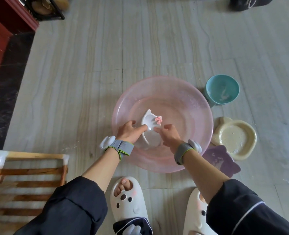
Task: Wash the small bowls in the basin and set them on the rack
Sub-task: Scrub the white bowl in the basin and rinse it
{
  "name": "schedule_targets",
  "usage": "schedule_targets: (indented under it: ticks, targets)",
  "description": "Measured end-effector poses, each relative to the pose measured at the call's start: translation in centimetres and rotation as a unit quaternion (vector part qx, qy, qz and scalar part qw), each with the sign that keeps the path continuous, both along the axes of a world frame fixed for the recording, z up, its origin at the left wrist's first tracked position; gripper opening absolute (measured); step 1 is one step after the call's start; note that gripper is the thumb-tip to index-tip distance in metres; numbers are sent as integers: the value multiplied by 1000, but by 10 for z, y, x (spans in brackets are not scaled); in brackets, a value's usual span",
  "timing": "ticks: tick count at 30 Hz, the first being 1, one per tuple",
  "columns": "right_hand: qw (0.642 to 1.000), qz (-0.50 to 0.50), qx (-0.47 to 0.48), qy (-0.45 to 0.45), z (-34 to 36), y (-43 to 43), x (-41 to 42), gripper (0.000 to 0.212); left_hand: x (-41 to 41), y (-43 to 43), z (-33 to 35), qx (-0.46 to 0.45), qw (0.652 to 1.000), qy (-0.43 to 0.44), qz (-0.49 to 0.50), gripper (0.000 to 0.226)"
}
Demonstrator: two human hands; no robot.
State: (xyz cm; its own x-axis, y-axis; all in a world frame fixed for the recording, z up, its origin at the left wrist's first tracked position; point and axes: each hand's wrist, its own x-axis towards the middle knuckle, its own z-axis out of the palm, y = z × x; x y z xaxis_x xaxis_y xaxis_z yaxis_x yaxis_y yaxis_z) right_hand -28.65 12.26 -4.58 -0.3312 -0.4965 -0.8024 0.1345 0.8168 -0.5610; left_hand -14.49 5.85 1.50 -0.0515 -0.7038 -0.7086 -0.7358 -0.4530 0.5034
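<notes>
Pink and translucent, the basin (159, 82) sits on the tiled floor (89, 73) with both hands lowered into it, and the white cat-shaped bowl (148, 121) is held between them over the basin's near left part. The left hand (131, 132) grips the bowl's left rim, thumb laid across into the hollow. The right hand (169, 134) touches the right rim with one digit reaching inward; whether its other fingers clasp the bowl I cannot tell. The bowl is tipped up, its long axis running away from the person, ears and pink bow pointing to the far side. The wooden rack (26, 175) lies to the left of the hands and closer to the body, so the left hand is the nearer one for setting the bowl down. To the right of the hands, outside the basin, wait a teal bowl (222, 89), a cream cat-shaped bowl (236, 139) and a purple cat-shaped dish (220, 160), probably not yet washed.
</notes>
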Motion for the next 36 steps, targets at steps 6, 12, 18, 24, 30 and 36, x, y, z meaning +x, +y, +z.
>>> schedule_targets:
  ticks: [6, 12, 18, 24, 30, 36]
  targets:
    - [996, 59, 8, 67, 8, 2, 11, 70, -3, 0, 1, 69, 997, 44, 5, 32]
    - [944, 242, -20, 221, 3, -1, -4, 46, 1, -4, -4, 80, 996, 27, -13, 32]
    - [970, 200, -65, 119, 5, 6, -10, 47, 2, -9, -5, 59, 998, 3, -13, 36]
    - [984, 171, -45, 35, -4, -1, -25, 25, 2, -4, -8, 51, 998, 27, -20, 45]
    - [984, 60, 40, 163, -3, 8, -48, 49, -1, -8, -7, -7, 999, 29, 12, 59]
    - [976, 98, 120, 155, -5, 11, -39, 43, -8, -8, -8, -23, 998, 42, 32, 63]
